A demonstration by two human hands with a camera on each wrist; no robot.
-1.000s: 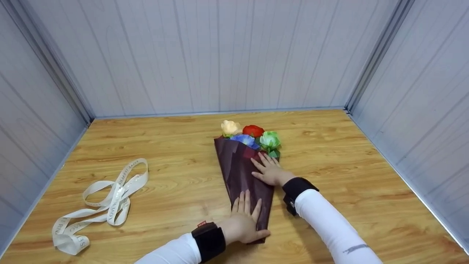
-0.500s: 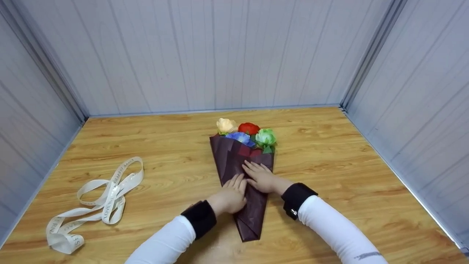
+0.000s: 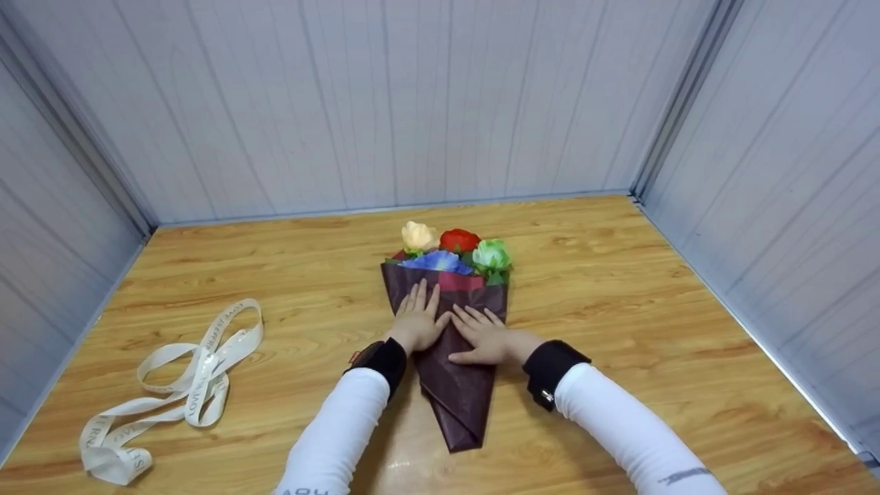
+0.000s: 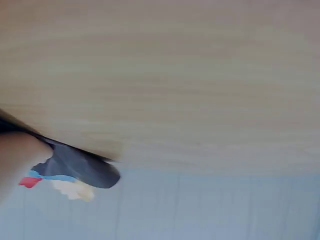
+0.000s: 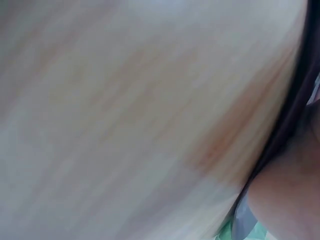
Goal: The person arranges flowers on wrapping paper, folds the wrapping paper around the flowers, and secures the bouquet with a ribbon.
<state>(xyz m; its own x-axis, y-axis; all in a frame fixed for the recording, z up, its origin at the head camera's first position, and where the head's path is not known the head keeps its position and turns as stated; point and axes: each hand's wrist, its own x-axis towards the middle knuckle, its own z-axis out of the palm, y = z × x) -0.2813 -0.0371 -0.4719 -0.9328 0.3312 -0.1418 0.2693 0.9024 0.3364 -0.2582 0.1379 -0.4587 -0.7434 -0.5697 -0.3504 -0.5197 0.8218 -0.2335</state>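
A bouquet in dark maroon wrapping paper (image 3: 457, 399) lies on the wooden table, its narrow end toward me. Cream (image 3: 419, 236), red (image 3: 459, 240), blue (image 3: 438, 262) and green (image 3: 492, 254) flowers show above the paper's top edge. My left hand (image 3: 418, 323) rests on the upper left of the wrapping with fingers straight and pointing at the flowers. Beside it my right hand (image 3: 487, 342) lies spread across the right half of the paper. In the left wrist view, part of the left hand (image 4: 20, 157) shows by the wrapping and flowers; the right wrist view catches the right hand (image 5: 290, 192) at the paper's edge.
A loosely looped white ribbon (image 3: 206, 371) with printed letters lies at the left of the table (image 3: 619, 289). Pale panel walls (image 3: 412, 103) stand behind and on both sides.
My left hand has slid from the bouquet's narrow end up to its upper left. My right hand has come down a little from near the green flower. The narrow end's folded paper is now uncovered.
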